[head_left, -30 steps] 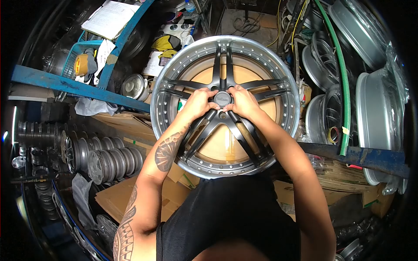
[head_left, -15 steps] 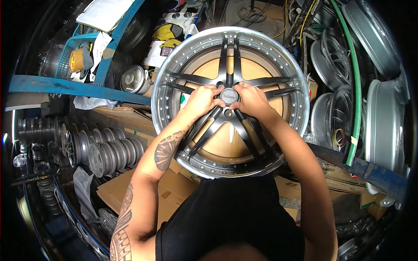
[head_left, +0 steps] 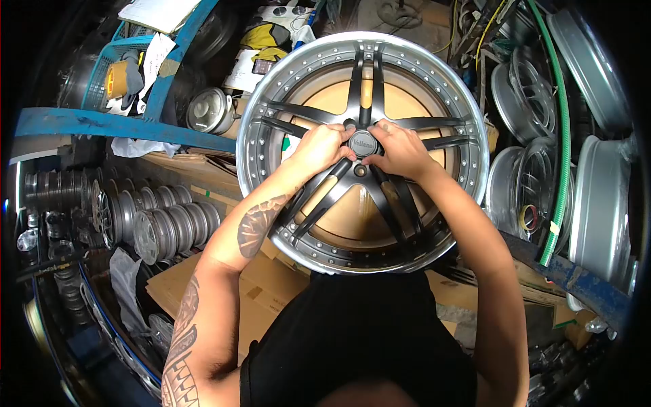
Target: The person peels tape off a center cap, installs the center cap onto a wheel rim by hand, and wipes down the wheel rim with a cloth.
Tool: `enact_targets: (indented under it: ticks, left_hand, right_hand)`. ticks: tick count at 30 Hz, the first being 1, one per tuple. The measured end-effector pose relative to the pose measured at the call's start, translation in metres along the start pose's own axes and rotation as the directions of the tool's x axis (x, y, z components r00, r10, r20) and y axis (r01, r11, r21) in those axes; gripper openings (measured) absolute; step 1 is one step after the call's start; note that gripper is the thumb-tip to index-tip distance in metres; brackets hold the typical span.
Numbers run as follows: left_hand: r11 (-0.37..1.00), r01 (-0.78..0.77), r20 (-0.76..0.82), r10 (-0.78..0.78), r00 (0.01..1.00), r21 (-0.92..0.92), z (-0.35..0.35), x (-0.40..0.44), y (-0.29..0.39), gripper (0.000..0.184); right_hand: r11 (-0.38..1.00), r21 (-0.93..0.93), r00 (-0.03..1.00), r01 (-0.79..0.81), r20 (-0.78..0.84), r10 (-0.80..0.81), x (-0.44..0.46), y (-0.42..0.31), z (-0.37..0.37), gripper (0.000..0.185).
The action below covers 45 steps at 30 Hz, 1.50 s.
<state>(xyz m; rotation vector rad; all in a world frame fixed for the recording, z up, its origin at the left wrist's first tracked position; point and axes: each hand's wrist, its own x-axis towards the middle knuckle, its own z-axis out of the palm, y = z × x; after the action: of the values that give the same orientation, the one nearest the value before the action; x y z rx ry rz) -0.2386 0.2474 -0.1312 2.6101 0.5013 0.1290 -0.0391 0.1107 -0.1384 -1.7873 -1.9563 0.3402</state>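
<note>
A large wheel rim (head_left: 366, 261) with a bright outer lip, a ring of small bolts and dark double spokes lies face up before me, cardboard showing behind the spokes. At its hub sits a round grey center cap (head_left: 363, 144) with raised lettering. My left hand (head_left: 321, 150) holds the cap's left side, fingers curled at the edge. From the right, my right hand (head_left: 401, 150) grips the opposite side, thumb low and fingertips near the top. Whether the cap is fully seated in the hub I cannot tell.
Several silver rims (head_left: 178, 230) are stacked at the left, and wrapped rims (head_left: 600, 210) stand at the right beside a green hose (head_left: 561, 136). A blue metal frame (head_left: 122, 130) borders a teal basket (head_left: 95, 85). Flattened cardboard (head_left: 264, 285) lies below the wheel.
The view has shifted slightly, so the wheel and both hands appear a little farther right and the wheel slightly higher. Both hands keep their hold around the center cap.
</note>
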Motion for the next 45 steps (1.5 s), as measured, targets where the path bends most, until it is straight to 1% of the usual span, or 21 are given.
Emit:
enact_targets:
  ticks: [6, 9, 10, 13, 14, 15, 17, 18, 21, 22, 25, 26, 29, 30, 33, 35, 38, 39, 41, 44, 45]
  left_hand:
    - [0.998, -0.006, 0.047, 0.004, 0.999, 0.057, -0.005, 0.001, 0.003, 0.058]
    - [0.995, -0.003, 0.077, -0.005, 0.997, 0.103, -0.007, 0.003, 0.004, 0.059]
    - [0.992, 0.003, 0.098, -0.016, 0.995, 0.129, -0.009, 0.004, 0.007, 0.060]
    - [0.977, -0.024, 0.101, 0.003, 0.995, 0.210, -0.011, 0.004, 0.009, 0.061]
    - [0.973, -0.071, 0.095, 0.051, 0.994, 0.219, -0.011, 0.003, 0.007, 0.062]
    - [0.968, -0.062, 0.146, 0.026, 0.989, 0.243, -0.016, 0.004, 0.013, 0.065]
    - [0.972, -0.040, 0.206, -0.009, 0.978, 0.230, -0.027, 0.003, 0.018, 0.064]
    - [0.981, -0.032, 0.170, 0.000, 0.985, 0.190, -0.026, 0.000, 0.011, 0.063]
    - [0.981, 0.183, 0.002, -0.183, 0.983, -0.070, -0.014, -0.013, -0.006, 0.061]
    - [0.968, 0.235, -0.022, -0.238, 0.971, -0.090, -0.009, -0.019, -0.006, 0.062]
    - [0.969, 0.224, -0.078, -0.232, 0.970, -0.102, 0.004, -0.035, 0.000, 0.065]
    - [0.958, 0.240, -0.083, -0.254, 0.964, -0.155, 0.006, -0.037, 0.001, 0.064]
    - [0.938, 0.308, -0.207, -0.337, 0.919, -0.157, 0.003, -0.041, 0.014, 0.084]
    - [0.945, 0.307, -0.239, -0.326, 0.915, -0.115, 0.000, -0.041, 0.012, 0.095]
    - [0.943, 0.323, -0.291, -0.331, 0.897, -0.079, -0.002, -0.044, 0.009, 0.094]
    - [0.942, 0.333, -0.242, -0.334, 0.911, -0.048, -0.005, -0.043, 0.018, 0.096]
    - [0.888, 0.460, -0.406, -0.415, 0.814, 0.013, 0.001, -0.045, 0.027, 0.104]
    - [0.840, 0.538, -0.391, -0.517, 0.761, -0.064, 0.000, -0.045, 0.029, 0.108]
    - [0.793, 0.596, -0.510, -0.568, 0.645, -0.130, 0.020, -0.045, 0.029, 0.112]
    - [0.692, 0.707, -0.374, -0.701, 0.607, -0.150, 0.025, -0.046, 0.038, 0.119]
    - [0.684, 0.696, -0.329, -0.724, 0.607, -0.221, 0.029, -0.046, 0.036, 0.122]
  right_hand:
    - [0.998, -0.048, 0.994, 0.049, 0.104, -0.043, 0.002, -0.003, -0.006, 0.064]
    - [0.993, -0.055, 0.992, 0.106, 0.073, -0.102, 0.002, 0.003, 0.000, 0.063]
    - [0.993, -0.056, 0.989, 0.105, 0.115, -0.098, 0.003, 0.003, -0.001, 0.063]
    - [0.994, -0.093, 0.984, 0.063, 0.175, -0.046, 0.003, -0.002, -0.004, 0.064]
    - [0.992, -0.115, 0.988, 0.052, 0.147, -0.034, 0.001, -0.001, -0.001, 0.066]
    - [0.992, -0.123, 0.981, -0.006, 0.191, 0.029, 0.000, -0.007, -0.006, 0.071]
    - [0.994, -0.092, 0.984, -0.056, 0.165, 0.071, -0.004, -0.009, -0.003, 0.078]
    - [0.990, -0.106, 0.978, -0.096, 0.176, 0.114, -0.006, -0.012, 0.000, 0.085]
    - [0.981, -0.066, 0.976, -0.181, 0.115, 0.187, -0.012, -0.028, -0.004, 0.088]
    - [0.978, -0.061, 0.973, -0.200, 0.105, 0.205, -0.011, -0.029, -0.002, 0.087]
    - [0.974, -0.054, 0.970, -0.220, 0.097, 0.224, -0.006, -0.030, 0.002, 0.086]
    - [0.977, -0.051, 0.972, -0.207, 0.103, 0.212, -0.004, -0.028, 0.002, 0.084]
    - [0.984, -0.059, 0.979, -0.169, 0.106, 0.175, 0.002, -0.034, -0.004, 0.077]
    - [0.983, -0.079, 0.978, -0.164, 0.113, 0.173, 0.004, -0.036, -0.005, 0.077]
    - [0.982, -0.110, 0.982, -0.154, 0.097, 0.165, 0.007, -0.041, -0.008, 0.074]
    - [0.973, -0.117, 0.965, -0.200, 0.145, 0.216, 0.010, -0.044, -0.010, 0.079]
    - [0.980, -0.109, 0.974, -0.166, 0.140, 0.180, 0.013, -0.043, -0.009, 0.080]
    - [0.981, -0.109, 0.975, -0.158, 0.142, 0.172, 0.015, -0.043, -0.008, 0.081]
    - [0.981, -0.126, 0.973, -0.144, 0.164, 0.164, 0.018, -0.042, -0.008, 0.079]
    - [0.981, -0.153, 0.973, -0.120, 0.177, 0.147, 0.022, -0.044, -0.010, 0.078]
    - [0.978, -0.168, 0.970, -0.125, 0.188, 0.157, 0.024, -0.045, -0.010, 0.078]
